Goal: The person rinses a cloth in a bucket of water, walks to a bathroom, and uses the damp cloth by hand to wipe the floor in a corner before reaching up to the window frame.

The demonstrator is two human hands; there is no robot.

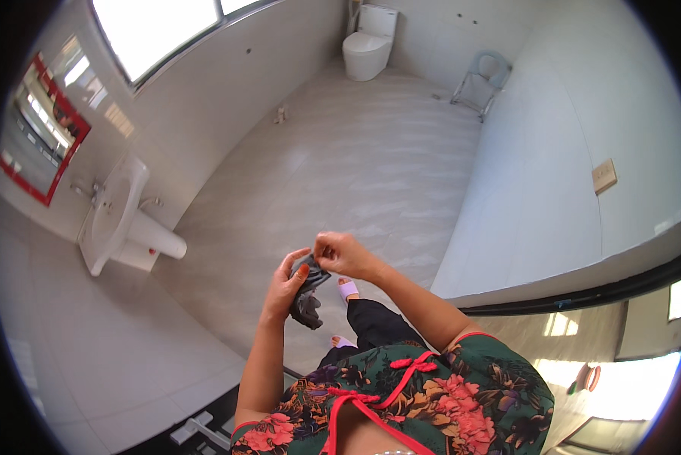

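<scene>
A crumpled dark grey piece of thin material (307, 301), perhaps cloth or a plastic bag, hangs from my left hand (283, 284), its thumb and fingers closed around the upper part. My right hand (340, 255) is curled just to the right of it, fingertips pinched at the upper edge of the material. Whether the right fingers grip it cannot be told for sure. Both hands are in front of my body, above the tiled floor (340, 170).
A white pedestal sink (113, 210) stands at the left wall below a red-framed mirror (84, 128). A white toilet (369, 51) and a folding commode chair (482, 79) are at the far end. The door frame (573, 298) lies at the right.
</scene>
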